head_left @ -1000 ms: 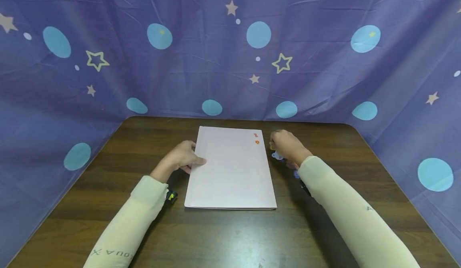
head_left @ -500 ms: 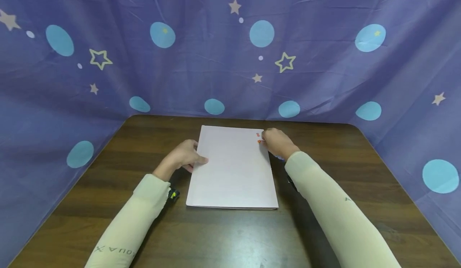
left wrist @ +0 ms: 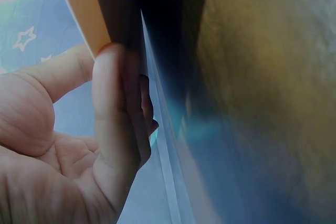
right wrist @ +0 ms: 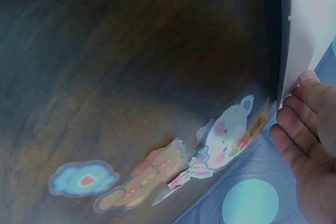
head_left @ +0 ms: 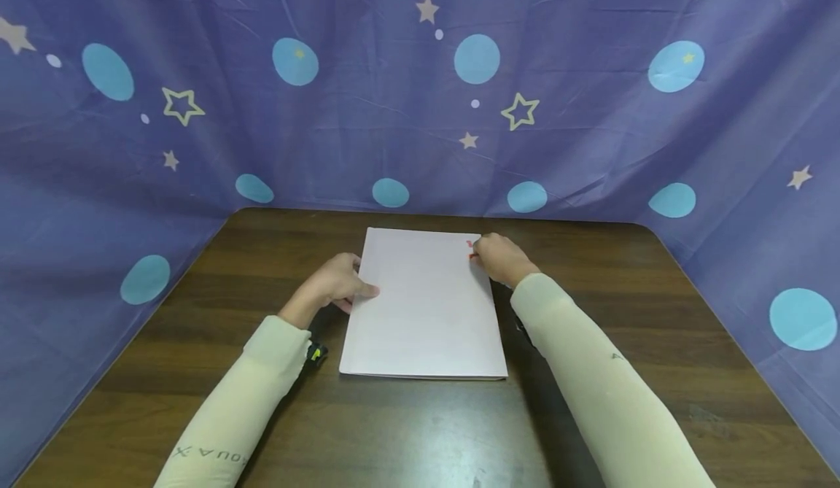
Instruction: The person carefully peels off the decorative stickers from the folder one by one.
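Note:
A white rectangular board (head_left: 423, 306) lies on the table. My left hand (head_left: 333, 282) grips its left edge, thumb on top and fingers underneath; in the left wrist view, the left hand (left wrist: 79, 135) has fingers round that edge. At the far right corner, my right hand (head_left: 502, 258) touches the top beside a small red sticker (head_left: 469, 244) and a partly covered orange one (head_left: 472, 256). The right wrist view has the right hand (right wrist: 312, 135) with its fingers curled at the board's edge and the thumb against the white face. Whether it pinches a sticker is hidden.
Cut-out stickers lie on the table right of the board: a blue cloud with a heart (right wrist: 84, 178), a brown bear (right wrist: 147, 182), a white animal head (right wrist: 226, 135) and a yellow-orange piece (right wrist: 256, 125). A purple patterned curtain (head_left: 420, 109) hangs behind the table (head_left: 275, 240).
My right hand has moved left, from beside the board onto its far right corner, covering part of the orange sticker. The left hand keeps its grip on the left edge.

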{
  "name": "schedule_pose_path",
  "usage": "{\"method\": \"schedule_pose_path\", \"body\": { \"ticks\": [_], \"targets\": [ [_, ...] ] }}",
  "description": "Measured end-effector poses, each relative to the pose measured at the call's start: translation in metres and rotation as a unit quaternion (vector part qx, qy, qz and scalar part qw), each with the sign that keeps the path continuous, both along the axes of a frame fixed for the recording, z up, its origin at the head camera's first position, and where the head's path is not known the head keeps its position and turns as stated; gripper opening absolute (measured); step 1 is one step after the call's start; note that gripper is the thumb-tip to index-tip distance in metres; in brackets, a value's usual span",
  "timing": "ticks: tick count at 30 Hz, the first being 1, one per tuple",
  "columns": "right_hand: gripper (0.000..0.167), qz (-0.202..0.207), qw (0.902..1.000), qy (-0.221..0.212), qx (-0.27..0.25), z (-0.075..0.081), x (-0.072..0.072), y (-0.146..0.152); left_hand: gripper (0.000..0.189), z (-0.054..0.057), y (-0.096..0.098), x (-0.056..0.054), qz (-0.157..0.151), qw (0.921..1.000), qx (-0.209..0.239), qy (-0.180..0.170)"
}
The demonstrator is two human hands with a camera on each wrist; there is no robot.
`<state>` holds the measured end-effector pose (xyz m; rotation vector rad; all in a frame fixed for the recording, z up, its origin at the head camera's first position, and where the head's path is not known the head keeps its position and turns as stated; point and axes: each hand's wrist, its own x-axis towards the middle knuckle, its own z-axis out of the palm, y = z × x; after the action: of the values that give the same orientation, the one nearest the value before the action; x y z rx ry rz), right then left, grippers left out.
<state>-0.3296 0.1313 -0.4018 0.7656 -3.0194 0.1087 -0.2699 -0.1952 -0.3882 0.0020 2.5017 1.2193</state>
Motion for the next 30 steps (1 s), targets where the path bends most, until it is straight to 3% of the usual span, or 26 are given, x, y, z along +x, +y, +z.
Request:
{"method": "schedule_pose_path", "body": {
  "ticks": [17, 30],
  "targets": [
    [0.02, -0.048, 0.9982, -0.027, 0.023, 0.008, 0.001, -0.014, 0.082, 0.002, 0.0, 0.002, -0.003, 1.0, -0.001, 0.004],
    [0.016, -0.042, 0.9961, -0.009, 0.078, 0.008, 0.0, -0.022, 0.082, 0.001, 0.001, 0.0, -0.004, 1.0, -0.003, 0.005]
  ]
}}
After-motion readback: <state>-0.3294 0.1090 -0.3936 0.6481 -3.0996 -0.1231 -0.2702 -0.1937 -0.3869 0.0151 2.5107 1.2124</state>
